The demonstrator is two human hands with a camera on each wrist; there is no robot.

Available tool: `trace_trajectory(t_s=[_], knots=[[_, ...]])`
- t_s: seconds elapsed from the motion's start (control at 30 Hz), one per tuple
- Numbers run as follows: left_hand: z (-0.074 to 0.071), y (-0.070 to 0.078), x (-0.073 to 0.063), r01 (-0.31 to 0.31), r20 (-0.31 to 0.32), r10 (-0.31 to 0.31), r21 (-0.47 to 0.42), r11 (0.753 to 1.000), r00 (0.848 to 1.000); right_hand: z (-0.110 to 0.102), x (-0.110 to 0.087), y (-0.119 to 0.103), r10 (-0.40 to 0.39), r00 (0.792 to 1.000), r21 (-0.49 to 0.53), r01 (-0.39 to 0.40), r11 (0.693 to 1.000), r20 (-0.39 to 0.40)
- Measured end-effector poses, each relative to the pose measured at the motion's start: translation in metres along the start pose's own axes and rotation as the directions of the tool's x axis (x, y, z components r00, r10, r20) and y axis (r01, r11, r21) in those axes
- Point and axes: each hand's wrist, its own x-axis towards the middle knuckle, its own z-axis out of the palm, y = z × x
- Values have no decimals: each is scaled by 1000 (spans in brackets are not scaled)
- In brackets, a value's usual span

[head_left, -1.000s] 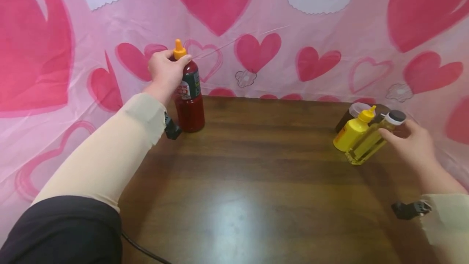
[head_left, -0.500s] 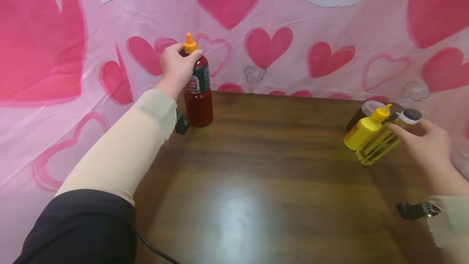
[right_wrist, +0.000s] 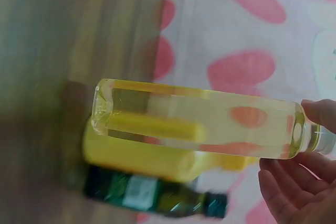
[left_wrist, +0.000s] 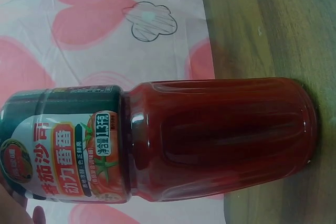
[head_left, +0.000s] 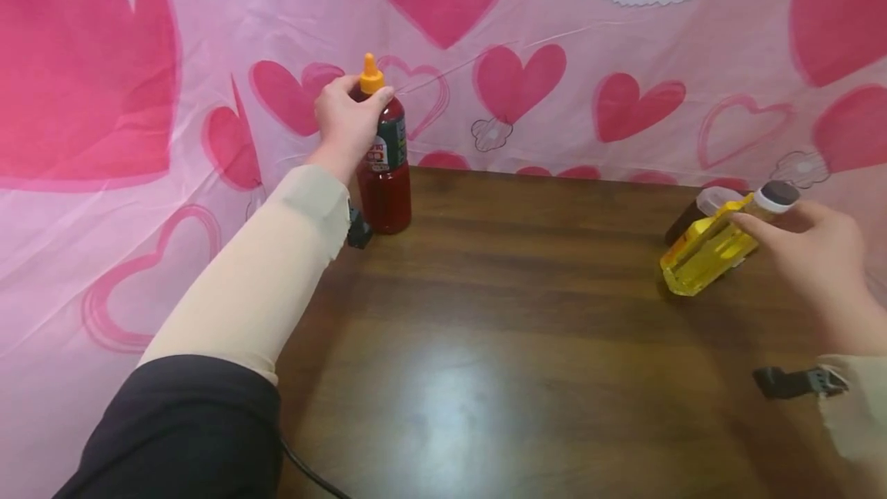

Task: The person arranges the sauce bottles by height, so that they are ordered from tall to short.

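On the left in the head view, a large ketchup bottle with an orange nozzle cap stands upright on the table. My left hand grips it at the neck, just below the cap. In the left wrist view the ketchup bottle shows its green label and red body. At the right, my right hand holds a clear bottle of pale yellow oil by its neck, thumb and fingers on opposite sides. This oil bottle overlaps a yellow squeeze bottle behind it and partly hides it.
A dark green glass bottle lies beside the yellow bottle in the right wrist view. A dark container with a translucent lid stands behind them. The pink heart-print cloth backs the wooden table; a black cable crosses the front.
The oil bottle in my right hand has shifted left and up against the yellow bottle, now covering most of it. My left hand keeps its grip on the ketchup bottle. The head view has shifted slightly.
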Motion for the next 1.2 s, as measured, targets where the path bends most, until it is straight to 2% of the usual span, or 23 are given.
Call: trace_trajectory(t_s=[0.17, 0.27, 0.37, 0.47, 0.57, 0.77, 1.0, 1.2], knots=[[-4, 2, -1, 3, -16, -3, 12, 1000, 1000, 8, 20, -42, -29, 998, -14, 30, 999, 62], [-3, 5, -3, 18, -10, -18, 26, 1000, 1000, 14, 32, -73, -8, 992, 25, 5, 1000, 129], [2, 8, -5, 31, -6, -31, 34, 999, 1000, 19, 45, -102, -15, 982, 113, -6, 994, 186], [9, 10, -7, 15, -16, -14, 59, 998, 1000, 26, 56, -127, -44, 976, 164, 9, 986, 211], [17, 11, -9, -11, -22, 13, 90, 996, 1000, 33, 64, -147, -90, 970, 143, 58, 988, 226], [38, 17, -15, -21, 22, 18, 120, 993, 1000, 44, 67, -169, -144, 963, 94, 126, 988, 229], [52, 25, -20, -23, 50, 14, 171, 985, 999, 55, 70, -186, -153, 949, 139, 118, 983, 274], [61, 24, -21, -56, 39, 49, 200, 978, 998, 67, 71, -198, -178, 945, 152, 140, 979, 275]])
